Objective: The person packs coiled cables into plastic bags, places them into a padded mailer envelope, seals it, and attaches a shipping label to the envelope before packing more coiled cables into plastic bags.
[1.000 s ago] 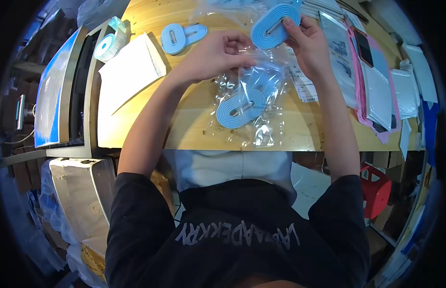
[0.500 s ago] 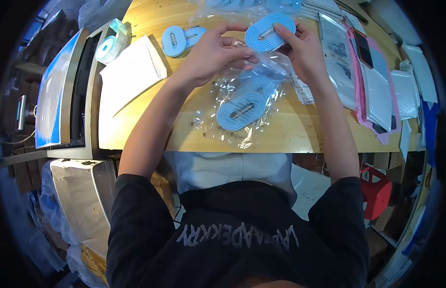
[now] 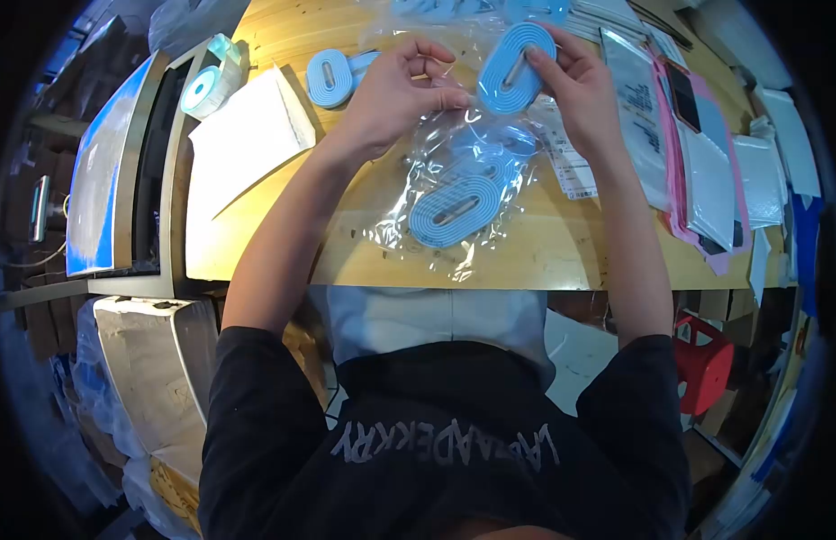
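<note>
My right hand (image 3: 575, 85) pinches a light blue oval coil (image 3: 517, 67), thumb on its face, above the mouth end of a clear plastic bag (image 3: 418, 175). My left hand (image 3: 402, 97) holds the edge of that bag between thumb and fingers. Inside the bag, on the wooden table (image 3: 364, 256), lie blue coils that overlap; the nearest one (image 3: 456, 211) shows whole. Another blue coil (image 3: 329, 78) rests beyond my left wrist, partly covering a further coil. More blue coils (image 3: 445, 7) lie at the far edge of view.
White paper (image 3: 247, 135) and a tape dispenser (image 3: 206, 85) are on the left, beside a monitor (image 3: 103, 171). On the right lie plastic packets (image 3: 634, 117), a pink bag (image 3: 677, 171) and a phone (image 3: 682, 94). A red stool (image 3: 706, 364) stands below right.
The coil in my right hand has come down towards the bag and tilted more upright. The bag's upper end has shifted and spread a little between my hands.
</note>
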The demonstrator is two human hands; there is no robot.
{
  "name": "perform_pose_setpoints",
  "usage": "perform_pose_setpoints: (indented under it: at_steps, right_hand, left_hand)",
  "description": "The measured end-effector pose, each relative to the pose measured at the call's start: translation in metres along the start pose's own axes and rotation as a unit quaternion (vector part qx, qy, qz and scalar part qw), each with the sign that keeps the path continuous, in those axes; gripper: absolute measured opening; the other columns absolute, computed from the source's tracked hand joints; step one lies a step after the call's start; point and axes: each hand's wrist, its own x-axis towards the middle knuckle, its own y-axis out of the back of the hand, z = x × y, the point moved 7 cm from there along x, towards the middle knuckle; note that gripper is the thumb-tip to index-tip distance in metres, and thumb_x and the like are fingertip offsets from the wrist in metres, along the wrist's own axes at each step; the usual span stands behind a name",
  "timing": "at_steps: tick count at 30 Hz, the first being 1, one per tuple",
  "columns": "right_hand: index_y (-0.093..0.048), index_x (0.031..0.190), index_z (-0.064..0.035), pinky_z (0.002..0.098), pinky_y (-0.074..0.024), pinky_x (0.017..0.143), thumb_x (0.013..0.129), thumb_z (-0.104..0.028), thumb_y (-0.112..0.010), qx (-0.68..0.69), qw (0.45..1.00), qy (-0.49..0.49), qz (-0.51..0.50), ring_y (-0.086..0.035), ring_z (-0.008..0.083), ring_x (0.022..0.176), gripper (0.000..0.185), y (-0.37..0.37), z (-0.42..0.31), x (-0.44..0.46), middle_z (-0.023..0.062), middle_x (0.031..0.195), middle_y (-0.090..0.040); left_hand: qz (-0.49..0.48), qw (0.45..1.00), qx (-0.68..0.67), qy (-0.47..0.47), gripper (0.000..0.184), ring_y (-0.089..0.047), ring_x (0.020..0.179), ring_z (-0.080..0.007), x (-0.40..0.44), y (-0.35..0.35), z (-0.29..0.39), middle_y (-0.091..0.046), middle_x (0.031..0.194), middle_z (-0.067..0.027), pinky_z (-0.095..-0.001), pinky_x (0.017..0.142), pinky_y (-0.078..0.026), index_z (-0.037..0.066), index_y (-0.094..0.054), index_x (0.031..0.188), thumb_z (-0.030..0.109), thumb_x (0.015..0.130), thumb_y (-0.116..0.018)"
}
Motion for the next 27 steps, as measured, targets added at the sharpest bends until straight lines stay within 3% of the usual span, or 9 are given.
perform_pose_setpoints:
  at_steps: [4, 6, 9, 11, 13, 16, 18, 22, 27]
  right_hand:
    - [-0.056, 0.125, 0.0028, 0.0264, -0.0543, 0.081, 0.091, -0.013, -0.071, -0.038, 0.998, 0.045, -0.023, -0.067, 0.0128, 0.090, 0.040, -0.011, -0.004, -0.002, 0.0081, 0.106, -0.069]
    - [-0.054, 0.128, -0.0001, 0.0262, -0.0541, 0.079, 0.093, -0.013, -0.069, -0.011, 0.999, 0.033, 0.025, -0.066, 0.0128, 0.091, 0.041, -0.012, 0.009, -0.006, 0.0080, 0.105, -0.070]
    - [-0.052, 0.130, -0.0037, 0.0269, -0.0537, 0.077, 0.091, -0.012, -0.070, -0.027, 0.997, -0.019, 0.064, -0.067, 0.0141, 0.092, 0.043, -0.022, -0.002, -0.014, 0.0107, 0.103, -0.070]
    - [-0.050, 0.131, -0.0051, 0.0279, -0.0536, 0.075, 0.089, -0.013, -0.072, -0.091, 0.995, -0.016, 0.034, -0.067, 0.0151, 0.091, 0.048, -0.022, 0.012, -0.011, 0.0116, 0.101, -0.070]
    - [-0.055, 0.126, -0.0044, 0.0288, -0.0532, 0.076, 0.087, -0.016, -0.075, -0.045, 0.999, -0.017, -0.005, -0.066, 0.0150, 0.090, 0.046, -0.022, 0.020, -0.009, 0.0098, 0.100, -0.070]
    - [-0.060, 0.119, -0.0033, 0.0294, -0.0521, 0.079, 0.084, -0.020, -0.077, -0.172, 0.985, 0.001, -0.033, -0.065, 0.0145, 0.092, 0.043, -0.021, 0.012, -0.010, 0.0079, 0.098, -0.069]
    - [-0.063, 0.116, -0.0027, 0.0289, -0.0502, 0.081, 0.083, -0.022, -0.079, -0.108, 0.982, -0.086, -0.130, -0.063, 0.0139, 0.093, 0.042, -0.037, 0.021, -0.017, 0.0068, 0.097, -0.068]
    - [-0.065, 0.111, -0.0032, 0.0284, -0.0488, 0.080, 0.083, -0.022, -0.079, -0.227, 0.942, 0.018, -0.249, -0.061, 0.0126, 0.091, 0.036, -0.042, 0.007, -0.021, 0.0054, 0.093, -0.067]
    - [-0.068, 0.100, -0.0027, 0.0266, -0.0474, 0.076, 0.085, -0.020, -0.077, -0.215, 0.953, 0.042, -0.212, -0.060, 0.0091, 0.087, 0.025, -0.041, 0.010, -0.019, 0.0033, 0.091, -0.065]
  left_hand:
    - [0.008, 0.999, -0.051, 0.018, 0.041, -0.069, 0.084, -0.0175, 0.000, -0.006, -0.002, -0.066, 0.096, -0.0114, -0.0271, 0.073, -0.058, -0.005, -0.050, 0.117, 0.004, 0.085, -0.074]
    - [0.003, 0.997, -0.070, 0.021, 0.042, -0.070, 0.084, -0.0179, 0.000, -0.008, -0.003, -0.067, 0.099, -0.0133, -0.0268, 0.070, -0.058, -0.006, -0.051, 0.118, 0.006, 0.086, -0.074]
    - [-0.052, 0.990, -0.005, 0.134, 0.035, -0.070, 0.082, -0.0156, -0.002, -0.016, -0.014, -0.070, 0.100, -0.0118, -0.0240, 0.066, -0.056, -0.006, -0.058, 0.119, 0.019, 0.096, -0.064]
    - [-0.050, 0.988, 0.008, 0.148, 0.035, -0.069, 0.081, -0.0143, -0.006, -0.022, -0.015, -0.070, 0.099, -0.0100, -0.0228, 0.065, -0.054, -0.006, -0.059, 0.120, 0.021, 0.098, -0.061]
    - [-0.020, 0.991, 0.005, 0.133, 0.034, -0.069, 0.081, -0.0145, -0.003, -0.017, -0.022, -0.070, 0.099, -0.0095, -0.0233, 0.066, -0.055, -0.006, -0.059, 0.120, 0.020, 0.098, -0.060]
    - [-0.007, 0.995, -0.022, 0.102, 0.032, -0.069, 0.081, -0.0157, 0.003, -0.007, -0.027, -0.070, 0.100, -0.0107, -0.0246, 0.067, -0.056, -0.006, -0.058, 0.120, 0.018, 0.099, -0.058]
    - [-0.005, 0.995, -0.045, 0.090, 0.030, -0.069, 0.081, -0.0165, 0.005, -0.003, -0.020, -0.070, 0.100, -0.0116, -0.0251, 0.068, -0.057, -0.006, -0.058, 0.120, 0.016, 0.100, -0.057]
    - [0.015, 0.989, -0.104, 0.103, 0.028, -0.069, 0.079, -0.0167, 0.002, -0.004, -0.021, -0.070, 0.099, -0.0133, -0.0263, 0.066, -0.057, -0.006, -0.057, 0.119, 0.016, 0.100, -0.057]
    - [0.042, 0.995, -0.040, 0.087, 0.021, -0.068, 0.076, -0.0156, 0.001, -0.002, -0.008, -0.067, 0.090, -0.0093, -0.0265, 0.065, -0.056, 0.000, -0.058, 0.105, 0.021, 0.101, -0.057]
